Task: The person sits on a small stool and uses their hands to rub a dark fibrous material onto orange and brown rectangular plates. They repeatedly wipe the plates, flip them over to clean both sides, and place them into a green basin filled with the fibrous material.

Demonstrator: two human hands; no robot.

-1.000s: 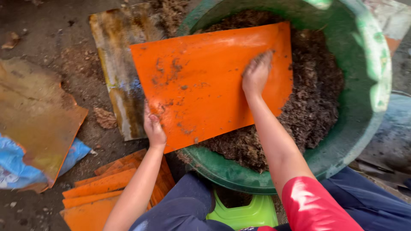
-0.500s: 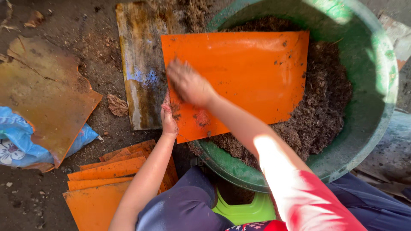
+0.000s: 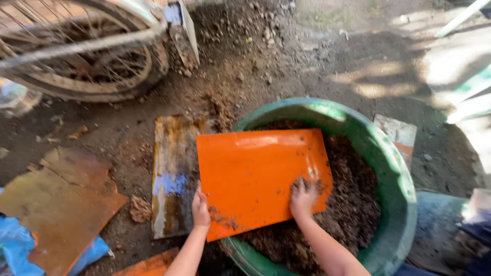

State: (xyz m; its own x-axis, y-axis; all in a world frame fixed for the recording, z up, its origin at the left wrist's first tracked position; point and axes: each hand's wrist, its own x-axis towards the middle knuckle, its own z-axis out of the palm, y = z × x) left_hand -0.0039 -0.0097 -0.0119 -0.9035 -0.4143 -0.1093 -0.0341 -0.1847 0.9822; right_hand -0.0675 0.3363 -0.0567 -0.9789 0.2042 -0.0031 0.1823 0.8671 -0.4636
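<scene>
Head view, looking down: orange sheet (image 3: pixel 255 174) laid slantwise across the near-left rim of a green tub (image 3: pixel 394 168), half over the dark soil (image 3: pixel 353 204) inside, half out over the ground. Left hand (image 3: pixel 200 209) clamped on the sheet's lower left edge, fingers curled round it. Right hand (image 3: pixel 303 197) pressed on the lower right corner just where sheet meets soil, fingers bent and close together, caked in dirt, clasping nothing visible. Judging by the surface, most of the sheet already rubbed bare and bright; left to clear, a smear of crumbs along the bottom edge near the left hand and a patch under the right. Tub about full, soil loose and lumpy. Just beside the tub on the left, a rusty metal plate (image 3: pixel 174 174) flat on the dirt, touching or slightly under the sheet's edge, hard to tell which. Further left, a brown cracked board (image 3: pixel 56 204) over a blue bag (image 3: pixel 15 240); at the bottom edge, more orange pieces (image 3: pixel 153 266), partly out of frame. Behind the tub, a small weathered tile (image 3: pixel 399 134). Outdoor yard of packed earth (image 3: pixel 286 56), stones and clods scattered, sun and shadow in patches; top left, a spoked wheel (image 3: pixel 76 56) with a muddy tyre.
</scene>
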